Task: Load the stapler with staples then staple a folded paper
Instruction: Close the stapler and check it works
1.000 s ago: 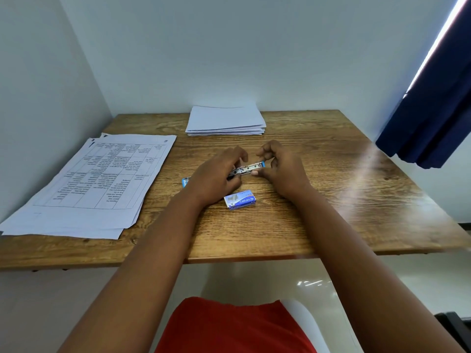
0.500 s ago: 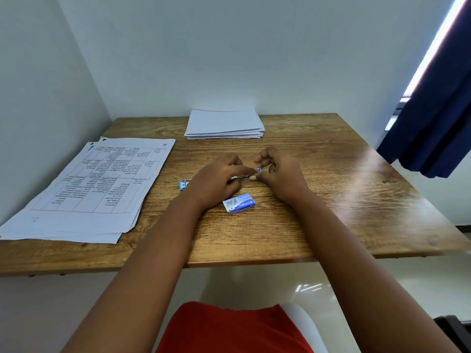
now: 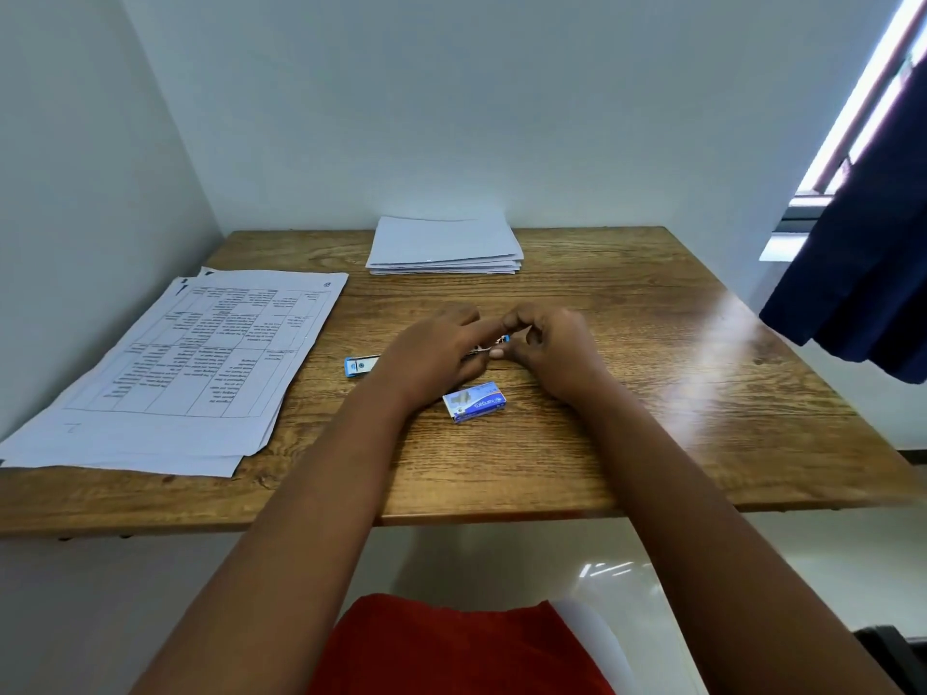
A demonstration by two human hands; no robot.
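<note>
A brown wood-grain tabletop fills the corner between two pale walls. On its left side lies a loose spread of printed sheets with a ruled table on top, overhanging the near edge, and at the far edge, against the wall, sits a neat stack of blank white paper. Near the middle a small blue staple box lies flat, and just left of it the blue end of a stapler rests on the wood.
</note>
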